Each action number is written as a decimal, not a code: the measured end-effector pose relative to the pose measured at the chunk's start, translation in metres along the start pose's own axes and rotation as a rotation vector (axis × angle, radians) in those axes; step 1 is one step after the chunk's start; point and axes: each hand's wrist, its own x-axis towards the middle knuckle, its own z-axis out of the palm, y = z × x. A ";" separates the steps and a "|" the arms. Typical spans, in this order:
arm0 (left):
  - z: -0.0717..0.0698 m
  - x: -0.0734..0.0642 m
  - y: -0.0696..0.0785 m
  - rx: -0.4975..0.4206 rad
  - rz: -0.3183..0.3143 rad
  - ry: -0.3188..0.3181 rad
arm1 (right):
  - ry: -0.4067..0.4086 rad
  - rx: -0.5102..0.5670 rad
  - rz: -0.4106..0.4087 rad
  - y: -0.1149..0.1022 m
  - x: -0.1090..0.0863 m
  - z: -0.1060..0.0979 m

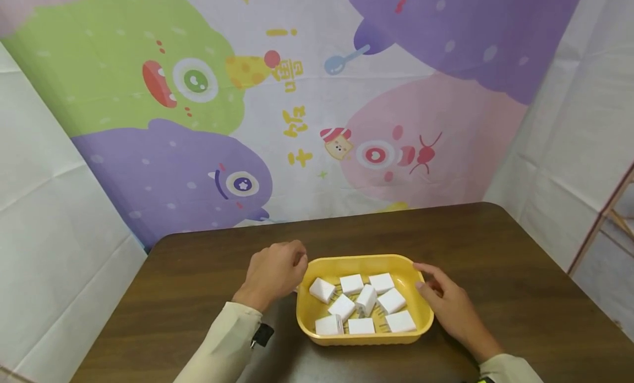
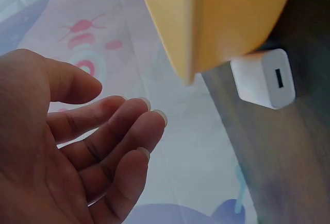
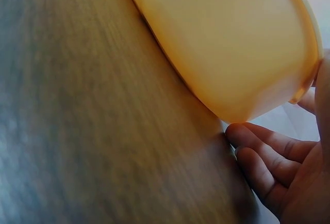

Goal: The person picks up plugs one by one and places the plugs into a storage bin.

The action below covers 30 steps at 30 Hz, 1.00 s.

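Note:
A yellow plastic basket point(image 1: 366, 339) stands on the table, holding several white charger plugs point(image 1: 366, 299), some with their prongs showing. My left hand point(image 1: 273, 273) hovers by the basket's left side. In the left wrist view its fingers are loosely bent with nothing between them. Beside and below the basket's wall, one more white charger plug point(image 2: 263, 79) lies on the table, its port facing out. On the other side my right hand point(image 1: 448, 306) holds the basket's right rim, thumb over the edge. Its lower fingers point(image 3: 255, 165) lie against or close to the outer wall.
The dark wooden table point(image 1: 213, 284) has rounded far corners. Behind it hangs a cloth point(image 1: 307, 196) printed with cartoon monsters. White sheets point(image 1: 44, 207) hang at both sides, and a thin wooden frame point(image 1: 599, 218) stands at the far right.

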 end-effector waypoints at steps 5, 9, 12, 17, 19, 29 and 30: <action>0.005 -0.003 -0.008 0.029 -0.022 -0.013 | -0.005 0.000 0.008 0.001 -0.001 0.000; 0.010 -0.007 -0.015 0.050 -0.022 -0.018 | -0.001 -0.002 0.005 0.001 -0.001 0.000; 0.014 -0.009 -0.019 0.059 -0.018 -0.025 | -0.004 -0.006 0.007 0.000 -0.001 0.000; 0.018 -0.012 -0.026 0.075 -0.027 -0.082 | -0.009 -0.011 0.013 -0.001 0.000 -0.001; 0.020 -0.012 -0.027 0.086 -0.039 -0.112 | -0.008 -0.012 0.012 -0.001 0.000 -0.001; 0.028 -0.010 -0.031 0.080 -0.073 -0.279 | -0.004 -0.003 0.001 0.001 -0.001 0.000; 0.029 -0.009 -0.030 0.077 -0.067 -0.296 | -0.002 -0.004 -0.001 0.001 -0.001 -0.001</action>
